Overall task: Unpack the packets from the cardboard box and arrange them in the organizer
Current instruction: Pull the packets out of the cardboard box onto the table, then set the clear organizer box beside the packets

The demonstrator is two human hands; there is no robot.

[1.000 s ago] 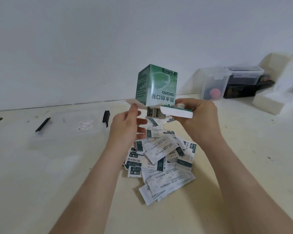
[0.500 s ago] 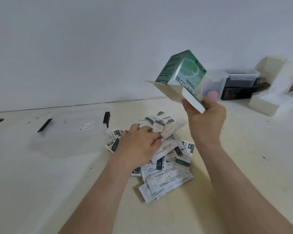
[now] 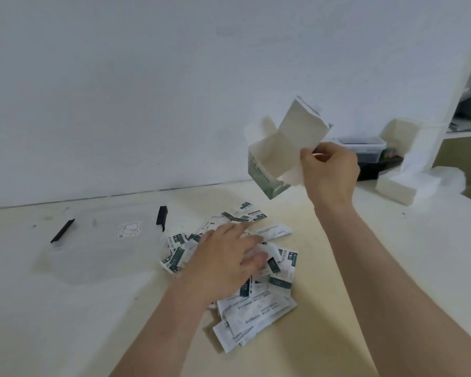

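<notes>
A heap of white and dark-green packets (image 3: 256, 319) lies on the cream table in front of me. My left hand (image 3: 229, 259) rests flat on the heap with spread fingers, covering its middle. My right hand (image 3: 329, 170) grips the green and white cardboard box (image 3: 278, 153) by a flap, up in the air to the right of the heap. The box is tilted with its open end toward me, and its white inside shows nothing in it. A clear, nearly invisible organizer tray (image 3: 101, 248) sits to the left of the heap, with a small sticker on it.
Two black clips (image 3: 62, 230) (image 3: 161, 217) mark the tray's far corners. At the back right stand a lidded plastic container (image 3: 365, 148), a black tray beneath it and white foam blocks (image 3: 419, 183). A white wall runs behind the table (image 3: 65, 322).
My right hand has lifted the box away to the right and turned its open end toward me. My left hand has dropped onto the packet heap and spread out.
</notes>
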